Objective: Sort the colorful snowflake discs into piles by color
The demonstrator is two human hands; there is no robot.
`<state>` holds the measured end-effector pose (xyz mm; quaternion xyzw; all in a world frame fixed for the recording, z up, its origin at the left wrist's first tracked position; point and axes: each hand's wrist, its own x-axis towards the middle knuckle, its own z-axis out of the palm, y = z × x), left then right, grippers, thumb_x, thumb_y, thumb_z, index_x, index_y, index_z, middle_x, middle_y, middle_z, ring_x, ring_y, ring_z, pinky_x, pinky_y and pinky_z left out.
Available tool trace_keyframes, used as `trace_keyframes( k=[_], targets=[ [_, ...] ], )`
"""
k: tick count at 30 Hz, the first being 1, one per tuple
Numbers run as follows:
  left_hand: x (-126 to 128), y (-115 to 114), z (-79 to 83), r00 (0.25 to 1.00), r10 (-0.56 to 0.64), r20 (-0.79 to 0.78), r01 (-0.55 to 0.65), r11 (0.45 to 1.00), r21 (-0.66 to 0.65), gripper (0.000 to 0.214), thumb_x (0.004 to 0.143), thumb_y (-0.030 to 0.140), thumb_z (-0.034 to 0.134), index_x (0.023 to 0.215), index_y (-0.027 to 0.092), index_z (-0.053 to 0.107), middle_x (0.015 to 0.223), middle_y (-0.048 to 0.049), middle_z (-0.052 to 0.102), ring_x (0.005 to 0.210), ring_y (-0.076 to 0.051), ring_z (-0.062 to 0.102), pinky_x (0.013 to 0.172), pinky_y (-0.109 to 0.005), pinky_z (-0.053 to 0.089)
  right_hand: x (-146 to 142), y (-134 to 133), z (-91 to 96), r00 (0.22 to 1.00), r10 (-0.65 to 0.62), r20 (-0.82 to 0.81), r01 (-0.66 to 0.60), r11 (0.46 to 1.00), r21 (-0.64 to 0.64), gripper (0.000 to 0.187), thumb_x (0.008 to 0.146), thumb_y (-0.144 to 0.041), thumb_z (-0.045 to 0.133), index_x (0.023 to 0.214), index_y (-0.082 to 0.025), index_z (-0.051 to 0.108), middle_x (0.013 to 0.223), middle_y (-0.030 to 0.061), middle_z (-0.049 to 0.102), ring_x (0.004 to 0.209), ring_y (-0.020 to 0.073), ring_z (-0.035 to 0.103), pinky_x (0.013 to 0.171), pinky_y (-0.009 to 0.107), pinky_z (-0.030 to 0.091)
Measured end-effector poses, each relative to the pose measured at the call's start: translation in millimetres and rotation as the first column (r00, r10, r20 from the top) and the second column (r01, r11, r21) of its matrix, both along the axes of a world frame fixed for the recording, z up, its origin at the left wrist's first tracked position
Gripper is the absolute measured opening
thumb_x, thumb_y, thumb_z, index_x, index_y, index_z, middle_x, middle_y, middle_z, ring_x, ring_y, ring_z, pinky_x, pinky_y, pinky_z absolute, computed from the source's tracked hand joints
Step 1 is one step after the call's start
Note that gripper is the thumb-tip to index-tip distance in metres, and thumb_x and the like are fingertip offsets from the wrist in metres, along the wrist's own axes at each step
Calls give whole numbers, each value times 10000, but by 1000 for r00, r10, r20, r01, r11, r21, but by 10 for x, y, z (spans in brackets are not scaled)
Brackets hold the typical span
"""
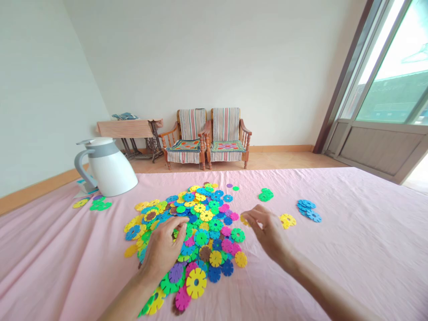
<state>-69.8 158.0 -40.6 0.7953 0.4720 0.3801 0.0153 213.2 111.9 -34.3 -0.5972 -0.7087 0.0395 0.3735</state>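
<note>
Many flower-shaped plastic snowflake discs (196, 282), in yellow, green, blue, pink, purple and brown, lie heaped on the pink tablecloth (361, 240). Over the left part of this heap is my left hand (167, 245), its thumb curled close to the index finger; whether anything sits between them is hidden. Just right of the heap, my right hand (269, 229) pinches a yellow snowflake disc (245, 219), partly covered by the fingers. Beyond that hand lie small separate groups: yellow discs (288, 220), blue discs (308, 209) and green discs (265, 195).
A white jug with a grey handle (115, 171) stands at the table's left, with a few green discs (100, 204) before it. Past the far table edge are two wooden armchairs (229, 129) and a cloth-covered sewing table (127, 128). A glazed door (381, 138) is on the right.
</note>
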Motion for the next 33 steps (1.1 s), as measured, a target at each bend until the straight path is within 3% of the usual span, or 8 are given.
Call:
trace_keyframes(
  k=[7,12,16,20,22,25,28,33],
  targets=[
    [7,-6,-4,1000,7,-3,-7,1000,-16,228,887,319,469,959,205,653,937,-51,710,884,-210,659,790,-322,521,939,46,-23,918,-386,95,395,912,-108,277,836,-249,447,702,-202,685,644,46,624,622,176,578,587,276,355],
    [-3,4,-4,1000,7,-10,-7,1000,-16,218,888,312,470,956,207,649,934,-47,707,877,-209,658,793,-327,519,1051,59,-67,877,-464,127,477,872,-111,242,812,-232,467,837,-202,706,867,96,667,713,201,608,628,306,363],
    [-1,5,6,1000,14,-1,-14,1000,-16,216,883,299,470,957,204,650,928,-47,704,874,-206,658,793,-322,518,722,46,-32,940,-326,103,336,938,-89,306,887,-274,393,876,-198,689,879,69,654,714,166,610,665,287,408],
    [4,7,16,999,30,-18,-30,999,-19,208,863,282,479,935,209,660,942,-45,700,916,-218,645,832,-349,505,108,-152,60,998,-41,57,46,995,-89,215,887,-260,458,844,-225,666,859,25,636,725,143,605,663,257,432],
    [7,9,19,999,37,-32,-37,999,-12,202,848,274,486,908,209,668,940,-48,700,931,-228,637,848,-367,497,-213,-291,115,985,168,24,-165,983,-82,182,884,-207,474,880,-233,654,882,27,629,806,158,594,718,271,443],
    [8,12,18,999,35,-41,-35,999,-16,205,842,269,486,907,208,671,942,-50,698,938,-230,630,855,-375,492,-603,-449,145,906,420,56,-415,906,-84,184,866,-158,508,981,-244,623,991,26,622,908,167,563,786,282,442],
    [5,13,16,999,35,-34,-36,999,-14,207,847,272,484,913,208,669,947,-52,696,935,-227,627,853,-375,492,-841,-493,74,844,503,186,-492,864,-106,228,833,-203,572,1057,-243,588,1052,43,602,917,194,544,777,317,444],
    [8,2,27,999,32,-24,-32,999,-8,206,847,257,478,905,206,669,947,-55,695,930,-224,628,849,-371,496,-964,-440,-67,833,492,253,-466,870,-159,251,767,-252,637,1006,-229,564,1033,45,577,899,214,520,755,339,439]
  ],
)
